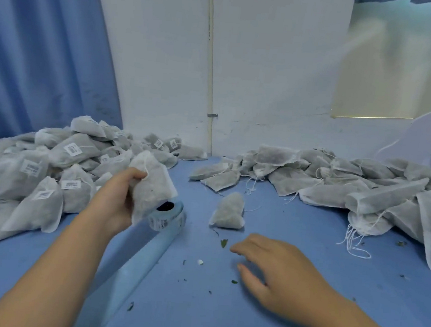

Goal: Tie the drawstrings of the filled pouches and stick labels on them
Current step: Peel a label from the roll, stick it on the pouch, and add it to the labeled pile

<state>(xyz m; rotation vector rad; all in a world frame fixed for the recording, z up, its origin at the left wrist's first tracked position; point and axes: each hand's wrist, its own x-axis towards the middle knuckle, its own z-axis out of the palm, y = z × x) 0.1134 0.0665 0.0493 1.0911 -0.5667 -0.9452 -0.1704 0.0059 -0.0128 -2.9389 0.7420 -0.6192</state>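
Observation:
My left hand (pixel 113 198) grips a filled white pouch (pixel 153 181) and holds it up over the label roll (pixel 169 216). The roll lies on the blue table with its blue backing strip (pixel 137 266) trailing toward me. A second filled pouch (pixel 229 211) lies alone on the table, ahead of my right hand. My right hand (pixel 275 273) hovers low over the table with its fingers relaxed and holds nothing.
A heap of labelled pouches (pixel 42 169) fills the left side. A heap of unlabelled pouches with loose white strings (pixel 350 185) fills the right side. Bits of green leaf (pixel 224 243) dot the blue table (pixel 196 305). A white wall and a blue curtain stand behind.

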